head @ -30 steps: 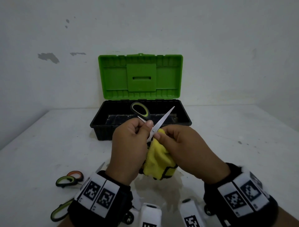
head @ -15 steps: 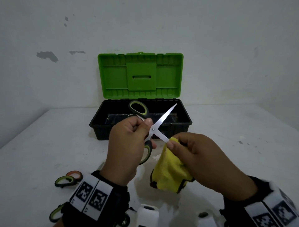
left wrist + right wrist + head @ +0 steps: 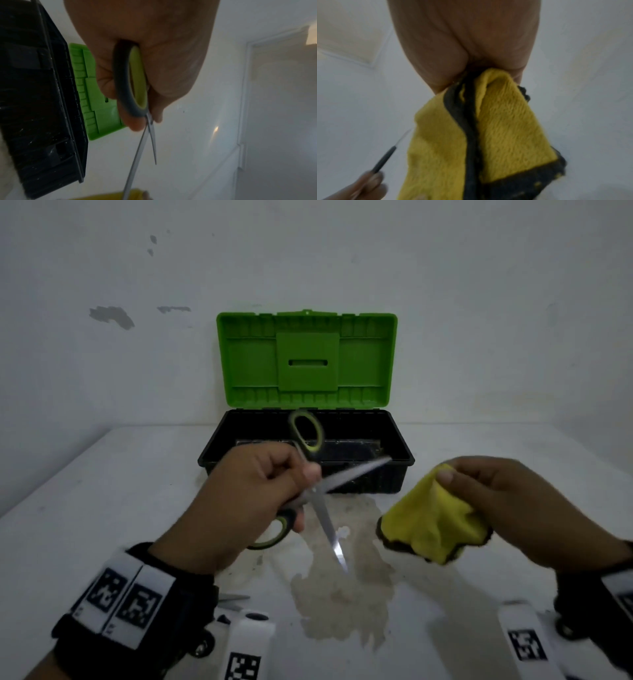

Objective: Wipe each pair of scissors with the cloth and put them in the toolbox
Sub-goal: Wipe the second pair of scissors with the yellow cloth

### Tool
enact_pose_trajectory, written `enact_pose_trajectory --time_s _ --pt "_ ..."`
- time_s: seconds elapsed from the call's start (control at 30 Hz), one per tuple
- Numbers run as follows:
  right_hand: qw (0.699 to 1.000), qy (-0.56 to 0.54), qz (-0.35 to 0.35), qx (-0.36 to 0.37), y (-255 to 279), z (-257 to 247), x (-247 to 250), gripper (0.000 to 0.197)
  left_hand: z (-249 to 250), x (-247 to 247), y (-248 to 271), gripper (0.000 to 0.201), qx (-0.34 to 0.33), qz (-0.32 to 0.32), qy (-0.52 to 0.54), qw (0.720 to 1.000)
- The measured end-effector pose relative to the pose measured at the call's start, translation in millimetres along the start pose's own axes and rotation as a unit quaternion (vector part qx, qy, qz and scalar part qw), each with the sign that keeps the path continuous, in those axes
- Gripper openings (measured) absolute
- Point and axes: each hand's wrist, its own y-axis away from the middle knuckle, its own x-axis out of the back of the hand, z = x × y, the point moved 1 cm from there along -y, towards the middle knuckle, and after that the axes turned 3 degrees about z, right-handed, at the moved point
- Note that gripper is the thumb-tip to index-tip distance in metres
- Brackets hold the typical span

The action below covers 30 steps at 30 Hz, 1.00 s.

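Left hand (image 3: 250, 501) grips steel scissors (image 3: 322, 491), blades splayed, oval green-lined loops; right hand (image 3: 507, 501) pinches fuzzy yellow, black-edged cloth (image 3: 435, 525); ribbed plastic toolbox (image 3: 308, 440) open.

Bare room w/ scuffed white wall (image 3: 102, 371), stained white table (image 3: 342, 594); maybe makeshift workspace.

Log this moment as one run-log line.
left hand: grips open scissors | right hand: pinches yellow cloth, apart from blades | toolbox: open
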Motion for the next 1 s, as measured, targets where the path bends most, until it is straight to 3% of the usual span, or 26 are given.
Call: enact_pose_trajectory --time_s 0.13,0.4,0.5,0.63,0.7,0.9,1.0 --pt "0.996 -0.035 -0.083 0.016 -20 -9 1 0.027 3 -10 -1 0.028 0.009 -0.085 -0.061 0.994" --pt "0.961 -0.010 -0.270 0.059 -31 -38 -28 0.026 -1 -16 -9 0.027 -0.006 -0.107 -0.102 0.989" --pt "0.965 0.028 -0.240 0.101 -34 -41 -33 0.023 -3 -13 -9 0.027 -0.002 -0.101 -0.122 0.987" --pt "0.971 0.104 -0.118 0.181 -44 -39 -28 0.019 -4 -11 -10 0.027 0.005 -0.096 -0.128 0.987" --pt "0.969 0.113 -0.098 0.197 -45 -41 -23 0.019 -5 -11 -11 0.026 0.007 -0.095 -0.134 0.986" --pt "0.909 0.237 -0.122 0.322 -39 -52 -30 0.019 -6 -16 -15 0.026 0.000 -0.086 -0.185 0.979" --pt "0.955 0.143 -0.064 0.252 -35 -52 -36 0.023 -5 -18 -14 0.026 -0.014 -0.029 -0.178 0.983"
